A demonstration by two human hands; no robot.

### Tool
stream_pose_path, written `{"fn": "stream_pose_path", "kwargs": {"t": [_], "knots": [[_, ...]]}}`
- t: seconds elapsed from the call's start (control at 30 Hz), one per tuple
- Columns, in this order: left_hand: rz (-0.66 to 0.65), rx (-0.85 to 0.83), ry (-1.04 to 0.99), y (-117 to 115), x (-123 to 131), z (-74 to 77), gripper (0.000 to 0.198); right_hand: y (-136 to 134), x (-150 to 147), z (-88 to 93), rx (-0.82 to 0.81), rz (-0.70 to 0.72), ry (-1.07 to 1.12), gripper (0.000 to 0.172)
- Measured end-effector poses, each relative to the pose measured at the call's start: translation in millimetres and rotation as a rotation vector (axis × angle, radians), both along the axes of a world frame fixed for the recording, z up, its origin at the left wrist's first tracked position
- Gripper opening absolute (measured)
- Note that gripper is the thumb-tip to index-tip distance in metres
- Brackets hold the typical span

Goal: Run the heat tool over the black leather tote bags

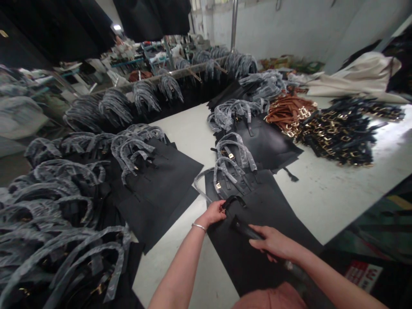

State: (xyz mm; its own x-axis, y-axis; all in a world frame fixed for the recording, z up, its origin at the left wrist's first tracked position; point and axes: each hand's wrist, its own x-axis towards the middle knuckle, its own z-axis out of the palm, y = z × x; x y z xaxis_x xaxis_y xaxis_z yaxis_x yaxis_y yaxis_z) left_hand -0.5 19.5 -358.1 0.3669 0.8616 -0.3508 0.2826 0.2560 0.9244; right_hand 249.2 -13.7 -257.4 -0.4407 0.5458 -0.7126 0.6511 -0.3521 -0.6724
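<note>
My left hand (216,212), a bracelet on its wrist, is closed on the end of a short black strap (236,199) that curves over a flat black bag panel (270,195). A little metal glints at the fingers. My right hand (272,241) is wrapped around a black, bar-shaped handheld tool (247,230), whose kind I cannot make out. Its tip is over the panel, just right of my left hand and apart from it. Just beyond the hands, plastic-wrapped handles (230,165) with gold fittings lie on the panel's far end.
More black panels with wrapped handles (157,184) lie on the left, and wrapped handles (64,240) heap up nearer. Brown straps (288,111) and black straps with gold buckles (341,133) are piled on the pale table (309,189). A rail behind carries handles (144,96). Beige material (360,77) lies at the back right.
</note>
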Motion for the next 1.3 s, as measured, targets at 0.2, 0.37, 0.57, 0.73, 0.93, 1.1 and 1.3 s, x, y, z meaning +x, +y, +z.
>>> {"fn": "stream_pose_path", "kwargs": {"t": [0.2,0.37,0.57,0.73,0.93,1.1,1.3], "knots": [[-0.034,0.031,0.034,1.3,-6.1,-0.7,0.041,-3.6,-8.5,-3.4,0.162,-0.021,-0.006,0.065],[0.052,0.093,0.130,-6.0,-3.5,-3.5,0.059,-13.4,23.3,-6.1,0.164,-0.108,-0.002,0.066],[0.071,0.197,0.265,-10.1,9.7,2.9,0.064,7.6,19.8,-13.9,0.046,-0.276,-0.018,0.065],[0.052,0.218,0.323,-8.6,12.2,5.7,0.063,23.6,13.6,-11.9,-0.027,-0.272,0.014,0.061],[0.102,0.186,0.322,-10.2,12.7,-2.8,0.069,21.5,21.0,-9.6,-0.007,-0.242,-0.008,0.061],[0.201,0.129,0.232,-15.7,9.4,-3.0,0.059,17.6,19.2,-13.8,0.209,-0.262,-0.050,0.069],[0.425,0.013,0.021,-32.6,5.0,2.3,0.011,-12.9,45.4,-2.8,0.126,-0.136,-0.008,0.074]]}}
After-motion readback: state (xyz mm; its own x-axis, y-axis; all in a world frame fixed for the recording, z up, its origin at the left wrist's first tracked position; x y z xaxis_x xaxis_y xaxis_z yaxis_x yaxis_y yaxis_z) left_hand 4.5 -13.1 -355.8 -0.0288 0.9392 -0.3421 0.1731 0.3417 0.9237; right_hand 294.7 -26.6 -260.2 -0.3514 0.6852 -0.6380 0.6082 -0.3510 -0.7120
